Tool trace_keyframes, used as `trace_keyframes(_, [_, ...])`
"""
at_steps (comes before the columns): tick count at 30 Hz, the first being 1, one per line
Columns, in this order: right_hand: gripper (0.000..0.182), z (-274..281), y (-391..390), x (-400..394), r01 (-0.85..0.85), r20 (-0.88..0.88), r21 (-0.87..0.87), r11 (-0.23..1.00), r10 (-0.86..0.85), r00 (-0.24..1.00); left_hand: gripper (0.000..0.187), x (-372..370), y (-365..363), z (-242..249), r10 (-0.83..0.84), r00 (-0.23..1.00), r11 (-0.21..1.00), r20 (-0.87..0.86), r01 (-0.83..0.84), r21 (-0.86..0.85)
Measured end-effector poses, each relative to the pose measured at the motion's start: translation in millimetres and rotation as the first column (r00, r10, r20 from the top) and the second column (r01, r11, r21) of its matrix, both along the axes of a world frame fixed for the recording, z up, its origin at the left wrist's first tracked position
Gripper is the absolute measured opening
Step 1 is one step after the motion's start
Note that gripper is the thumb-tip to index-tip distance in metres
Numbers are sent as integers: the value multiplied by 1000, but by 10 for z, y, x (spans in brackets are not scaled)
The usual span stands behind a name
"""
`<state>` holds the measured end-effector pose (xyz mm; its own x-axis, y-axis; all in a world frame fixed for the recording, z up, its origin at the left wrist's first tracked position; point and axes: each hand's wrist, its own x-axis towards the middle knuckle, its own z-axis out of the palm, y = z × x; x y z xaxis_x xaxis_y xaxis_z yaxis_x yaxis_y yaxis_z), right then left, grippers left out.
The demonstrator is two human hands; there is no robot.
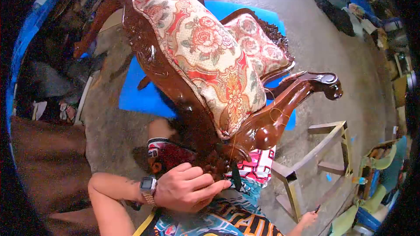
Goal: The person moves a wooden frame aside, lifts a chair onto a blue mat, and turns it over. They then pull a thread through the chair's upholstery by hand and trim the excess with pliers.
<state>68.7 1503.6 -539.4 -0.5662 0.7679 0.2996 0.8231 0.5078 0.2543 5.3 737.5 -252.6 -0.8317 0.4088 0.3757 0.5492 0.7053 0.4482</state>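
While the left hand (186,188) curls, its hold indeterminable, the floral-upholstered chair (205,46) lies directly beyond, long axis slanting away leftward; the right hand (308,219), farther off, grips a small dark object (317,209).

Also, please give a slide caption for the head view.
Left hand beside glossy wooden furniture with floral upholstery, right hand out to the side.

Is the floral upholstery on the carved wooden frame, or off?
On: the floral upholstery bulges out, its edge following the carved wooden frame. Whether it's fully fastened, I can't tell.
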Motion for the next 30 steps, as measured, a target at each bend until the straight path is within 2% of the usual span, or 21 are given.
trace_keyframes(3, [38,148,-286,-142,-87,-168,112,990,105,980,45,-38,-25,-57,-28,999,1000,-35,28,6])
trace_keyframes(5, [39,290,-231,-415,-8,-424,-13,1000,1,905,45,-37,-19,-71,-29,999,999,-26,30,25])
trace_keyframes(6, [38,380,-276,-530,-232,-627,-243,942,30,779,46,-31,-23,-60,-37,999,999,-18,37,24])
trace_keyframes(7, [37,542,-360,-758,-477,-793,-386,790,-19,610,46,-41,-43,-47,-51,999,998,-8,51,24])
trace_keyframes(8, [36,999,-770,-1093,-705,-896,-417,574,-129,425,47,-41,-55,-41,-68,998,997,3,68,32])
trace_keyframes(9, [35,1540,-1317,-1470,-766,-806,-577,284,-345,480,48,-39,-63,-38,-75,997,996,4,74,49])
trace_keyframes(10, [32,1948,-2094,-1766,-824,-867,-494,277,-232,442,48,-51,-71,-38,-82,997,995,1,82,65])
trace_keyframes(11, [15,2395,-2894,-1977,-867,-874,-466,179,-245,419,49,-67,-82,-42,-86,996,993,-4,86,79])
trace_keyframes(12, [24,2703,-3458,-2080,-865,-876,-469,176,33,482,49,-63,-91,-53,-98,995,992,-4,98,81])
trace_keyframes(13, [29,2892,-3669,-2130,-858,-850,-497,-132,274,450,49,-60,-100,-71,-108,994,991,-6,108,80])
trace_keyframes(14, [29,3144,-4068,-2148,-831,-785,-508,-227,519,338,49,-67,-104,-84,-117,993,990,-10,118,81])
trace_keyframes(15, [29,3387,-4521,-2141,-780,-670,-546,-306,718,187,48,-69,-109,-81,-128,992,989,4,127,76])
trace_keyframes(16, [29,3571,-4867,-2175,-756,-537,-545,-363,843,-17,47,-81,-116,-64,-140,990,988,17,139,66])
trace_keyframes(17, [29,3733,-5176,-2209,-721,-370,-556,-413,900,-230,46,-101,-130,-55,-151,988,987,23,150,56])
trace_keyframes(19, [27,3953,-5653,-2224,-740,-90,-528,-418,893,-440,43,-129,-121,-103,-144,990,984,-2,143,110])
trace_keyframes(22, [29,4058,-5871,-2235,-777,144,-487,-399,841,-522,43,-131,-135,-128,-150,989,977,-5,149,152])
trace_keyframes(25, [28,4065,-5996,-2225,-791,245,-486,-373,810,-533,45,-144,-174,-113,-170,985,971,-1,168,171])
trace_keyframes(26, [38,4074,-6031,-2208,-800,272,-517,-304,829,-490,45,-156,-193,-102,-178,984,969,-1,176,174])
trace_keyframes(30, [25,4184,-6188,-2183,-805,387,-503,-315,751,-535,45,-167,-197,-133,-191,982,966,-6,189,177])
